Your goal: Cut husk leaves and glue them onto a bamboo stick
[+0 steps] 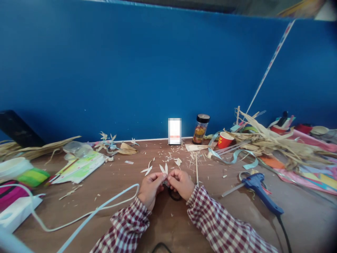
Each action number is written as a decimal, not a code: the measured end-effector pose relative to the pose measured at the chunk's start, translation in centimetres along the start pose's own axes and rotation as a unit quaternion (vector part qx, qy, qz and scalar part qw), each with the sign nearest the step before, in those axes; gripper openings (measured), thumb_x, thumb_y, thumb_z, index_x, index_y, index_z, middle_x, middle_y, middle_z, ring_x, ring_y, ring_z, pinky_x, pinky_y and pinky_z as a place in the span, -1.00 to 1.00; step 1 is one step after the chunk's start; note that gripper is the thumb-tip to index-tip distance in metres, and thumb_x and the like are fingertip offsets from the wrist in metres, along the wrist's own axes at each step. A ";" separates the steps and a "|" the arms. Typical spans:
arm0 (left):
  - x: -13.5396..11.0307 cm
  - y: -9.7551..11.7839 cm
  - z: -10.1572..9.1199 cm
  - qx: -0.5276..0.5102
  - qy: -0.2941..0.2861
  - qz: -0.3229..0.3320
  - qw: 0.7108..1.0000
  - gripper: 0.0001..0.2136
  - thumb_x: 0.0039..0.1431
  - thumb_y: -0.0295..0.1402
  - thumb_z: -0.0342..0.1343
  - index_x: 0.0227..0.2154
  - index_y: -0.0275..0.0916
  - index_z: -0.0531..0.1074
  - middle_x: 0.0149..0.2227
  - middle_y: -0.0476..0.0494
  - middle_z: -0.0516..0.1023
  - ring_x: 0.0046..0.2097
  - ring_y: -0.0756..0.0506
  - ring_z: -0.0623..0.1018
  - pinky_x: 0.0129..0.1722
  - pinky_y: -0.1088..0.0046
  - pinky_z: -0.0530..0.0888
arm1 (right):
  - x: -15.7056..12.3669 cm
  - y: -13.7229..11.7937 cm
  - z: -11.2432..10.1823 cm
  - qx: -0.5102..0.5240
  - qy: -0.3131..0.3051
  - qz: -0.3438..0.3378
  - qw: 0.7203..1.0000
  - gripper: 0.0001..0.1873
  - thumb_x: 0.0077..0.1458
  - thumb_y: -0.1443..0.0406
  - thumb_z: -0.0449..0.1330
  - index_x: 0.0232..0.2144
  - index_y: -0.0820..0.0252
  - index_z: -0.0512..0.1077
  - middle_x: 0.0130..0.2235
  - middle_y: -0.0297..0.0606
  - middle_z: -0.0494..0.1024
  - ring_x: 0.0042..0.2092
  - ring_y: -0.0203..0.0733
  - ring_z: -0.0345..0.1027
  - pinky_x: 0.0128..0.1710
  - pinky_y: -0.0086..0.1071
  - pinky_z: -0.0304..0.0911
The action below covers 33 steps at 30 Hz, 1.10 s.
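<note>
My left hand (151, 186) and my right hand (181, 182) meet at the middle of the brown table (126, 196), both in plaid sleeves. Together they pinch small pale leaf-shaped husk pieces (164, 168) that stick up between the fingertips. Both hands have their fingers curled closed. A dark loop, perhaps scissor handles (174, 194), lies under my right hand, partly hidden. A thin wooden stick (196, 168) lies just right of my right hand. More cut husk petals (147, 170) rest on the table above my left hand.
A blue glue gun (259, 189) lies at the right with its cord. Dried corn husks (265, 142), a red cup (224, 140) and a jar (200, 129) stand behind. White cable (86, 214), paper sheets (79, 168) and coloured items sit left. A blue wall backs the table.
</note>
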State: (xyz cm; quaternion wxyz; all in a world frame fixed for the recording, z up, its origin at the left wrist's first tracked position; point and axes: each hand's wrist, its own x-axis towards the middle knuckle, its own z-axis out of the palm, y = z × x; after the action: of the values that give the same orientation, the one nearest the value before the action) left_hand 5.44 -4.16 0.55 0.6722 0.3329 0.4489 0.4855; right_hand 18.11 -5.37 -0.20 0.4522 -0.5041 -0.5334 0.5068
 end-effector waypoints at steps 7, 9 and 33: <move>0.0 0.0 0.0 0.005 0.002 0.001 1.000 -0.74 -0.39 -0.28 0.34 -0.61 -0.34 0.48 -0.72 0.10 0.35 -0.67 0.17 0.27 -0.68 0.70 0.27 | 0.1 0.0 -0.1 -0.002 0.000 -0.002 1.000 -0.83 -0.04 0.22 0.10 -0.52 0.25 0.31 -0.59 -0.39 0.39 -0.59 -0.42 0.20 -0.65 -0.58 0.09; 0.0 0.1 0.0 0.005 0.003 0.001 1.000 -0.74 -0.38 -0.28 0.34 -0.59 -0.34 0.48 -0.71 0.09 0.36 -0.66 0.17 0.27 -0.67 0.70 0.28 | 0.1 0.0 -0.1 -0.001 -0.003 -0.001 1.000 -0.78 -0.02 0.18 0.08 -0.48 0.26 0.33 -0.55 -0.36 0.42 -0.59 -0.43 0.21 -0.65 -0.59 0.11; 0.0 0.0 -0.1 0.023 -0.011 -0.001 1.000 -0.74 -0.38 -0.26 0.33 -0.58 -0.33 0.51 -0.73 0.10 0.32 -0.68 0.17 0.25 -0.69 0.70 0.26 | 0.1 0.1 -0.1 0.011 0.001 0.002 1.000 -0.87 -0.07 0.25 0.12 -0.49 0.23 0.31 -0.58 -0.40 0.38 -0.59 -0.41 0.21 -0.66 -0.58 0.08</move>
State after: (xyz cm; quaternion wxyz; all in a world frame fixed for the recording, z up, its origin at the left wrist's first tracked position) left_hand 5.32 -4.10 0.53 0.6699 0.3525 0.4531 0.4707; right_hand 18.17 -5.27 -0.31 0.4572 -0.5008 -0.5261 0.5133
